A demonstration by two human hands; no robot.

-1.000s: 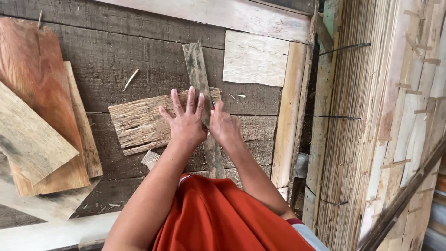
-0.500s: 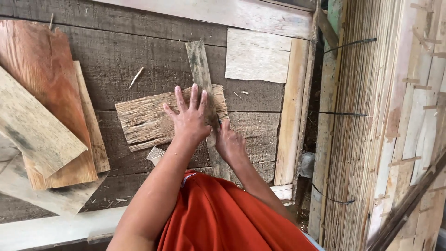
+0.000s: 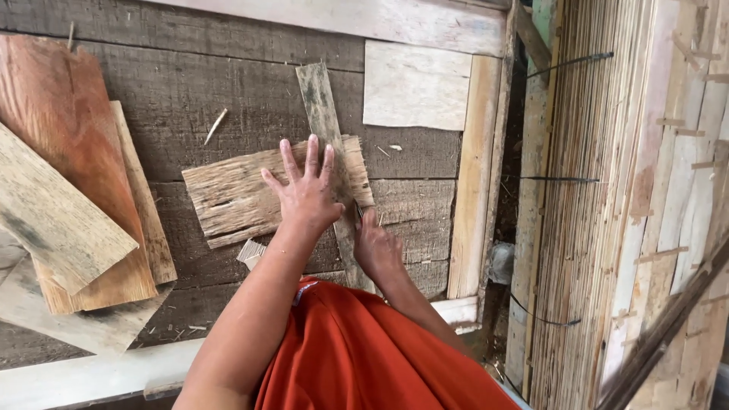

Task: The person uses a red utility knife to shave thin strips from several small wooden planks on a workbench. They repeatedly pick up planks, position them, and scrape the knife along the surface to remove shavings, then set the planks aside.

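A rough, pale veneer piece (image 3: 228, 193) lies on the dark plank table (image 3: 190, 91). A narrow grey wood strip (image 3: 320, 99) lies across its right end, running from the far side towards me. My left hand (image 3: 307, 193) is spread flat, pressing down on the strip and the veneer. Just to its right, my right hand (image 3: 377, 247) is closed by the strip's right edge. It seems to grip a small dark tool (image 3: 358, 210) whose tip touches the veneer's edge. My orange garment (image 3: 364, 349) covers the near end of the strip.
Reddish and pale boards (image 3: 68, 197) are stacked at the left. A pale square sheet (image 3: 414, 83) and an upright pale batten (image 3: 474, 175) lie at the table's right. A tall bundle of thin veneer sheets (image 3: 585, 205) stands on edge at the right. A white rail (image 3: 83, 372) borders the near edge.
My right hand has slid towards me along the strip's right edge, from beside the left hand's fingers to below its wrist. The left hand stays pressed flat.
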